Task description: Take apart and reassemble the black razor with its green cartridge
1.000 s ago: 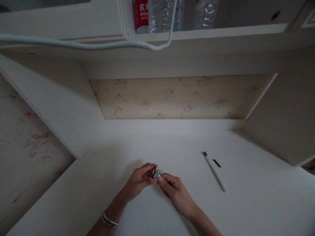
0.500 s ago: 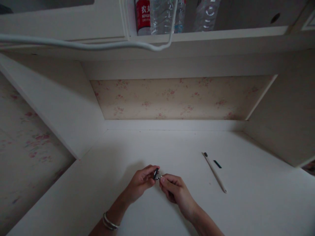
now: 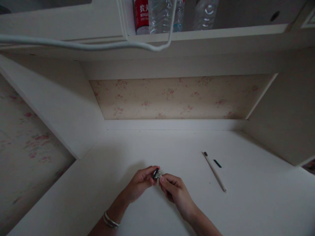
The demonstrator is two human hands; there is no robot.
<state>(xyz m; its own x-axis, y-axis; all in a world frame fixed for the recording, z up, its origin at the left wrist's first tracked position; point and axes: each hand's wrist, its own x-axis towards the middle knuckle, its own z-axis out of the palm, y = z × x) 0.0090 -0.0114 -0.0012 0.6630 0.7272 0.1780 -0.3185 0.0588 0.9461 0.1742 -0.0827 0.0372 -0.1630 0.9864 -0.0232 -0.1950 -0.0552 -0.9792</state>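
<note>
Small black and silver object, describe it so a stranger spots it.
Over the white desktop are a bare left hand and right hand. Between their fingers is the small black and silver object, held, unlike the slim white stick and short dark strip.

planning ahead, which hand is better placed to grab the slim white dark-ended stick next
Probably the right hand: it is nearer the white stick, off to its right. The left hand is farther. Both hold a small black-and-silver object.

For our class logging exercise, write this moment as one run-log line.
left hand: pinching small black-and-silver object | right hand: pinching its silver end | desktop: white dark-tipped stick, dark strip
</note>
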